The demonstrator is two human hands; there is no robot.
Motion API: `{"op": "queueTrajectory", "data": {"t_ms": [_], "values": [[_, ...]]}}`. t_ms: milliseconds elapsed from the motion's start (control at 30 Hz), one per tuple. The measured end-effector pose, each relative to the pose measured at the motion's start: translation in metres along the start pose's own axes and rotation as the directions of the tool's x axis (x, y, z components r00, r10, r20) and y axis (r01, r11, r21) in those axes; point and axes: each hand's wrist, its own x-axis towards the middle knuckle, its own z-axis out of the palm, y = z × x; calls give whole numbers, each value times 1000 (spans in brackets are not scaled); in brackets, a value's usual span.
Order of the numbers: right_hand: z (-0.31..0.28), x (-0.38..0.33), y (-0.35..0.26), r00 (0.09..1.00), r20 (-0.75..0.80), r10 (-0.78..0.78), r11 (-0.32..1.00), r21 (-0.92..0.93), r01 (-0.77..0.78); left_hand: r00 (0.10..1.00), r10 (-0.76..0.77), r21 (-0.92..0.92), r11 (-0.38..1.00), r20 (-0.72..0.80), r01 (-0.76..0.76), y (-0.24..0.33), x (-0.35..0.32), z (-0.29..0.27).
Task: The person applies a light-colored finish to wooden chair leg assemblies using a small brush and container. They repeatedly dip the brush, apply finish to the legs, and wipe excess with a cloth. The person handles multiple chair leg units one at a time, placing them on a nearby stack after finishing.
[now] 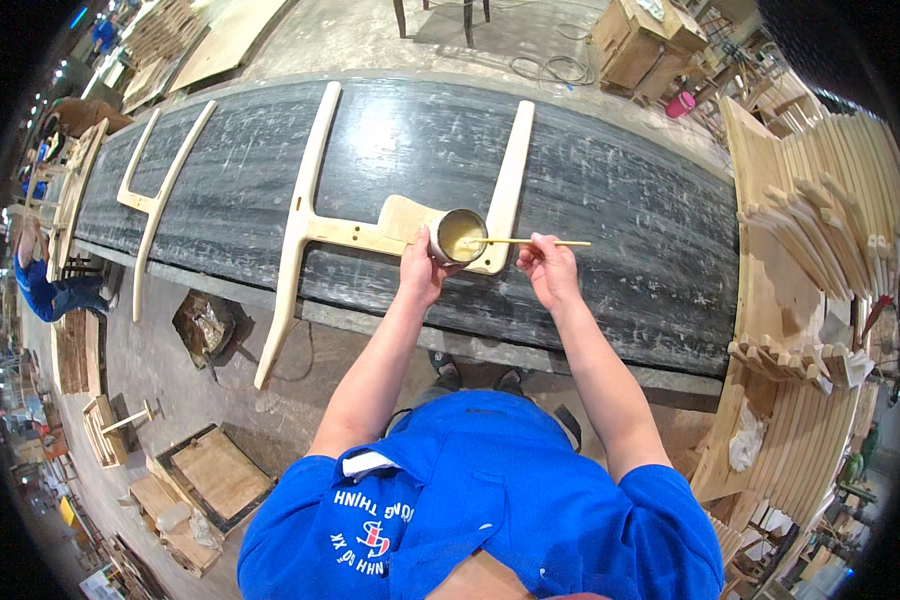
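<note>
My left hand point(423, 270) is closed round the side of a round can point(440, 226) holding pale yellow, glue-like liquid point(460, 238). Between the fingertips of my right hand point(548, 270) is a thin yellow stick point(540, 241), its left end dipping into the can. Just beyond and beneath the can lies a light wooden chair frame point(295, 235) with two long curved legs and a cross rail point(355, 233). A rounded flat wooden piece point(405, 215) rests against that rail, partly covered by the can. The frame's right leg point(511, 185) stands close to the stick.
The frame lies on a long dark worktable point(610, 230). A second wooden frame point(155, 200) is at its left. Stacked curved wooden parts point(820, 220) fill the right side. A black bag-lined bin point(207, 325) stands by the near edge. Another person point(45, 280) is at far left.
</note>
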Motion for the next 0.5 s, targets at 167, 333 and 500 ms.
{"op": "queueTrajectory", "data": {"t_ms": [167, 333, 500], "values": [[-12, -1, -9, 991, -96, -93, 993, -81, 86, 997, -65, -7, 998, 35, 65, -29, 5, 12], [3, -3, -33, 914, 162, -372, 737, -548, 397, 995, -40, -88, 996, -92, 32, -35, 2, -28], [4, 4, -16, 852, 422, -311, 276, -817, 506, 984, 19, -117, 992, -177, -40, -24, -21, -77]]}}
